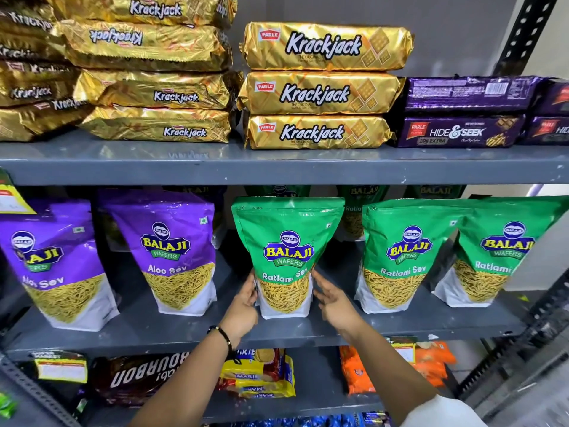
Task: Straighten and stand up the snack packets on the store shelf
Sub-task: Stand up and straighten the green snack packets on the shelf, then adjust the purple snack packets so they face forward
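A green Balaji Ratlami Sev pouch (288, 241) stands upright in the middle of the grey middle shelf (184, 331). My left hand (244, 306) touches its lower left edge with fingers against the pouch. Just off its lower right edge, my right hand (334, 300) has its fingers spread and slightly blurred. Two more green Ratlami Sev pouches (403, 251) (495, 248) stand to the right, leaning a little. Two purple Aloo Sev pouches (172, 251) (52, 263) stand to the left, tilted.
The top shelf holds stacked gold Krackjack packs (320, 87) and purple Hide & Seek packs (462, 131). More green pouches stand behind the front row. The lower shelf carries Bourbon (138, 377), Marie (258, 377) and orange packets (360, 377). A slotted metal upright (523, 32) frames the right side.
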A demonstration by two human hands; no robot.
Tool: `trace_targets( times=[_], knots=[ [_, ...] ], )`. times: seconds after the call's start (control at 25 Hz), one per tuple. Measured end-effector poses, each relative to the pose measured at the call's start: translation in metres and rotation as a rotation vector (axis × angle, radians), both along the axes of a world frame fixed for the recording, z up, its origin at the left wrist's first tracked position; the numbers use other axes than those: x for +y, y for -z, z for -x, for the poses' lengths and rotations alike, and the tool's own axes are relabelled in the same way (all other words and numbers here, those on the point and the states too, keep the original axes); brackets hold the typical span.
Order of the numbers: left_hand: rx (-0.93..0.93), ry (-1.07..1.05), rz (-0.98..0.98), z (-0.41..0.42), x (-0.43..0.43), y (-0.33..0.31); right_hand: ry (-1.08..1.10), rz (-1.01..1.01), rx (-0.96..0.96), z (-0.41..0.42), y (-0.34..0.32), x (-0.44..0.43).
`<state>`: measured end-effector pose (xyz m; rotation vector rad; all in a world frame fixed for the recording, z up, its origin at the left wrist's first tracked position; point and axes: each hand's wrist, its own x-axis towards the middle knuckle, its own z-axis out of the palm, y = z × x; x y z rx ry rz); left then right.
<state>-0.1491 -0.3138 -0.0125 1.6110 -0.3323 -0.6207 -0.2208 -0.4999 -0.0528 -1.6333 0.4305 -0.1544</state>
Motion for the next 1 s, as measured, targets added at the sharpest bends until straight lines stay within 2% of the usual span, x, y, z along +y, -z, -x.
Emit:
trace_targets(
  times=[0.24, 0.28, 0.44, 0.48, 0.6, 0.8, 0.88, 1.0],
  knots=[
    [-0.033, -0.007, 0.021, -0.005, 0.000, 0.006, 0.014, -0.017, -0.009, 0.002, -0.003, 0.002],
    [-0.049, -0.011, 0.009, -0.008, 0.001, 0.008, 0.068, -0.028, -0.030, 0.001, -0.003, 0.004],
    [-0.153, -0.118, -0.021, -0.022, 0.017, 0.015, 0.503, -0.188, -0.206, 0.001, -0.006, 0.031],
    [-0.191, -0.170, -0.017, -0.025, 0.025, 0.017, 0.540, -0.216, -0.248, 0.002, -0.008, 0.041],
    [-0.271, -0.387, 0.078, -0.035, 0.062, 0.017, 0.439, -0.255, -0.296, 0.001, -0.011, 0.083],
    [-0.185, -0.723, 0.345, -0.065, 0.134, 0.023, 0.238, -0.333, -0.203, -0.034, -0.011, 0.143],
    [-0.130, -0.730, 0.355, -0.086, 0.156, 0.023, 0.216, -0.374, -0.178, -0.057, -0.012, 0.161],
    [-0.026, -0.512, 0.240, -0.103, 0.171, 0.018, 0.236, -0.361, -0.158, -0.083, -0.010, 0.180]
  ],
)
